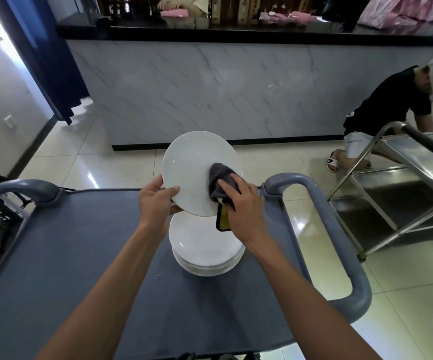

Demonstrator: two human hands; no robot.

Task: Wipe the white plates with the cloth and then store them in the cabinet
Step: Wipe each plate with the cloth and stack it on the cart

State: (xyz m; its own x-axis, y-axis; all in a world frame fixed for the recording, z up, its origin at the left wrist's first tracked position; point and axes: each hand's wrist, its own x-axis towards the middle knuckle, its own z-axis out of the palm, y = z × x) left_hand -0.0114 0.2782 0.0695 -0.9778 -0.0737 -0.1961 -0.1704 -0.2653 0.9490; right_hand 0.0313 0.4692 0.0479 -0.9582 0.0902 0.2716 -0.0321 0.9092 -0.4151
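Wiping the raised plate (197, 170) was the step in hand, and I judged it best done by sweeping the cloth (219, 180) from the centre out to the rim, turning the plate so no sector was missed, while keeping it over the stack of plates (206, 253) in case it slipped. My left hand (155, 201) pinched the plate's near-left rim, thumb on the face and fingers behind, holding it tilted above the stack. My right hand (241, 201) was curled around the grey cloth, pressing it against the plate's right side; a yellow, black-edged corner hung just above the stack. Both forearms reached forward over the cart (93, 255), the wrists close together either side of the plate. The stack sat on the cart's grey top, directly beneath the lifted plate. No cabinet was identifiable.
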